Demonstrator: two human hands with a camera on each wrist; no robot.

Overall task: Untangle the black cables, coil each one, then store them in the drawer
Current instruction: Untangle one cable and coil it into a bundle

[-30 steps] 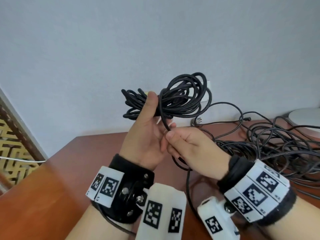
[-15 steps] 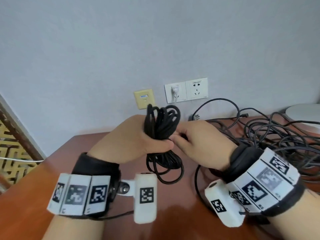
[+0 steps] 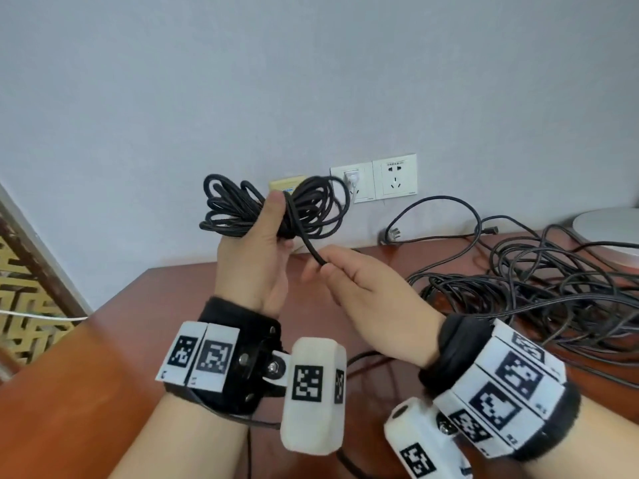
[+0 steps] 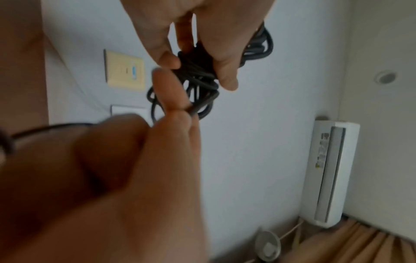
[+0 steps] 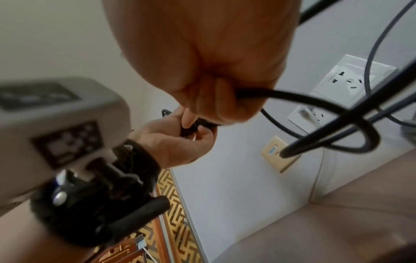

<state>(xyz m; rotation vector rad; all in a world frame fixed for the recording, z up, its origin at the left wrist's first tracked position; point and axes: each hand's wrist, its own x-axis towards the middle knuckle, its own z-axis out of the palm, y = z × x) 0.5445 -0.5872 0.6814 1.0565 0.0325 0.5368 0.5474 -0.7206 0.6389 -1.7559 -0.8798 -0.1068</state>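
My left hand (image 3: 276,219) grips a coiled bundle of black cable (image 3: 311,209) by its middle, raised in front of the wall. A free strand (image 3: 306,243) runs from the bundle's waist down to my right hand (image 3: 325,266), which pinches it between thumb and finger. In the left wrist view the left hand (image 4: 198,73) wraps the bundle (image 4: 202,89) while the right hand (image 4: 180,108) pinches the strand close by. The right wrist view shows the right hand (image 5: 225,99) holding the strand (image 5: 292,97), with the left hand (image 5: 195,128) beyond. No drawer is in view.
A large tangle of black cables (image 3: 536,288) lies on the brown table (image 3: 103,357) at the right, beside a white round object (image 3: 608,226). Wall sockets (image 3: 377,181) sit behind the hands. A gold lattice screen (image 3: 24,299) stands at the left.
Half a second ago the left hand held the bundle upright. Now it has turned back to lying sideways, and the right hand has drawn the strand down and right from its middle.
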